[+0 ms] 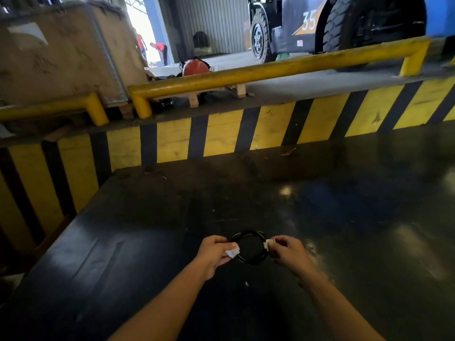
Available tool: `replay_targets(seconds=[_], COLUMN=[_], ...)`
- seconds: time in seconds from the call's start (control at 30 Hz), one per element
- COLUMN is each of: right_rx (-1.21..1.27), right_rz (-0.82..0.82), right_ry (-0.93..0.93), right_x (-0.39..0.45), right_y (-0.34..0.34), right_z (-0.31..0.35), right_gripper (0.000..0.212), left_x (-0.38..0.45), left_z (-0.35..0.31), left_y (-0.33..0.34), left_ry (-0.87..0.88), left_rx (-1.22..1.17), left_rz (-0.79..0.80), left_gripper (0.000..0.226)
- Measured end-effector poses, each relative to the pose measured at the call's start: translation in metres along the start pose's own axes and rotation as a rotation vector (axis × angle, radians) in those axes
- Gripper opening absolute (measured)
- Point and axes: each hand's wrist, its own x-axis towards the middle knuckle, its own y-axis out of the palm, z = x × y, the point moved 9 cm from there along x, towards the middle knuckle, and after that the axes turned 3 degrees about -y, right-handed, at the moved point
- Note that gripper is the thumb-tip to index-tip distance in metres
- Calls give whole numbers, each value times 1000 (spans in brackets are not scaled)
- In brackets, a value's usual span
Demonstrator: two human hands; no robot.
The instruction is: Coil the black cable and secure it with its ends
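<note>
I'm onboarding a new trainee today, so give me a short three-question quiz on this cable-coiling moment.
1. True or false: the cable is already looped into a coil.
2. What does each hand pinch? A) a white connector B) tape C) nothing
3. What colour is the table?

Key: 1 true. 2 A: left hand and right hand each hold a white connector. 3 black.

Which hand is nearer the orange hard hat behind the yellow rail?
Left. The left hand grips the black cable coil's left side, more nearly below the orange hard hat; the right hand holds the coil's right side, farther off.
</note>
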Motion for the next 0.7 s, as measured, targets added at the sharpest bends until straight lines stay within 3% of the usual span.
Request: replay_targets(seconds=[0.1,0.27,0.57,0.7], right_rx=[-104,-190,-336,-444], right_rz=[57,117,163,217], right_ry=[111,257,313,270], right_x=[11,17,12,2], right_y=[12,27,32,27], right_z=[-50,-98,-112,-81], right_gripper=[6,34,49,62], left_x=[14,28,34,33], left_z=[32,75,104,94], left_y=[-4,-8,-4,-3], left_ry=[-53,-148,-211,-177], left_rx=[89,162,231,270], left_rz=[-42,-63,3,8], left_gripper=[37,33,35,45])
